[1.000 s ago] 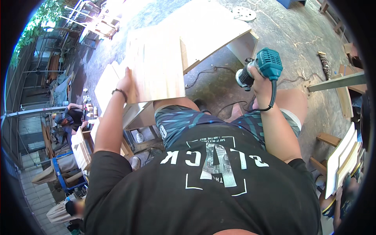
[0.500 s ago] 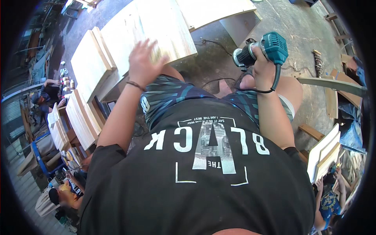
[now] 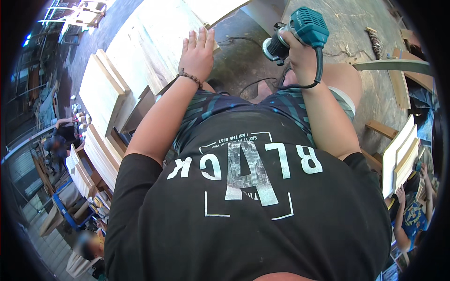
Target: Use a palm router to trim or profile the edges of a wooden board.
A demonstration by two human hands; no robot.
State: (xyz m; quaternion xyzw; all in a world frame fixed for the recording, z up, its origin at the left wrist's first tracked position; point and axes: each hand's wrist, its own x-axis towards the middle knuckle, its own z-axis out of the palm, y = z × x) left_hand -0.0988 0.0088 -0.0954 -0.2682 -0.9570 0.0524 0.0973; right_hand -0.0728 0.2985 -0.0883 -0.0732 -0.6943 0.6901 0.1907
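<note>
My right hand (image 3: pixel 301 57) is wrapped round a teal and black trim router (image 3: pixel 310 24), held up off the right side of the wooden piece. The router's round base points left, and its black cord loops down past my wrist. My left hand (image 3: pixel 197 57), fingers stretched out, rests palm down at the near edge of a pale wooden panel (image 3: pixel 157 40). A beaded bracelet (image 3: pixel 190 77) circles my left wrist. The underside of the panel is hidden.
Stacked wooden boards (image 3: pixel 101 89) stand to the left, with more panels (image 3: pixel 101 150) behind them. Power cord lies on the concrete floor (image 3: pixel 349 28). At right are a wooden strip (image 3: pixel 393 66) and upright boards (image 3: pixel 401 157). Co-workers (image 3: pixel 412 220) work at both sides.
My left hand has moved right along the panel and come to rest at its edge. The router in my right hand has shifted up and slightly left in view.
</note>
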